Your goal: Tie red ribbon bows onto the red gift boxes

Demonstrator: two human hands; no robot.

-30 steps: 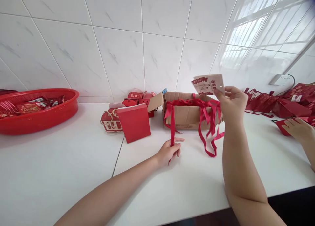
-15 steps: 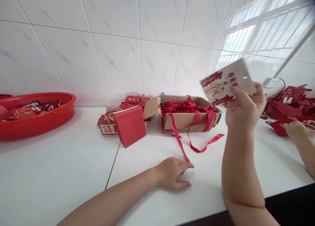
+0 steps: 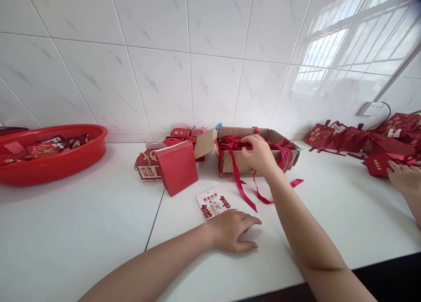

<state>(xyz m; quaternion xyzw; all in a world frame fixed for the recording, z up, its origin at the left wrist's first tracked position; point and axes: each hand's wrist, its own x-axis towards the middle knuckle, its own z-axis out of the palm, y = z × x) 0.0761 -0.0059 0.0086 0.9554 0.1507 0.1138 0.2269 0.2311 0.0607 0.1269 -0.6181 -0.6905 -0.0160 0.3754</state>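
"The card (image 3: 213,203) has moved onto the bench (image 3: 98,223)."
"Yes; my left hand (image 3: 232,231), released, hides its edge. My right hand (image 3: 259,154) reaches ribbons (image 3: 234,164) in the box (image 3: 244,165), grasp unclear; a red carton (image 3: 177,168) stands left."

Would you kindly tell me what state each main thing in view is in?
Cardboard box: open at the top.
Ribbons: tangled, several ends hanging loose.
Card: lying picture side up.
Red box: standing; open or shut unclear.
Red basket: uncovered, holding packets.
Left hand: open, palm down.
Right hand: fingers bent, grip unclear.
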